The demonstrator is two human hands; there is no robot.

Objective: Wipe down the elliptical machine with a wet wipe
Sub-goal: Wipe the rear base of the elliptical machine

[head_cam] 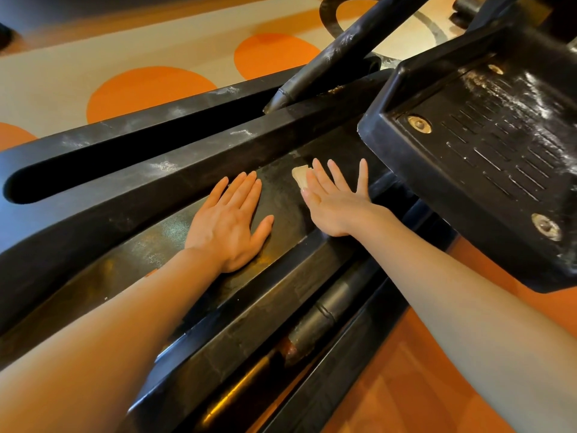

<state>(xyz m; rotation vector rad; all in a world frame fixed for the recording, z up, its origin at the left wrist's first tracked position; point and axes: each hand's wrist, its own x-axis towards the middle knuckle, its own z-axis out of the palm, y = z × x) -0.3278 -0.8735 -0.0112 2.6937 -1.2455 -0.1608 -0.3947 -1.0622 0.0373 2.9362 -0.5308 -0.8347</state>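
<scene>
Both hands are laid flat, fingers straight and spread, on the dark panel (281, 195) of the elliptical at mid-frame. The left hand (228, 220) is pressed palm down and holds nothing. The right hand (335, 201), just to its right and apart from it, is pressed on the wipe (300, 178); only a pale corner is seen past the fingers, the rest being hidden beneath the palm. The pedal (487, 145) is cut off at the right edge. No writing can be read.
</scene>
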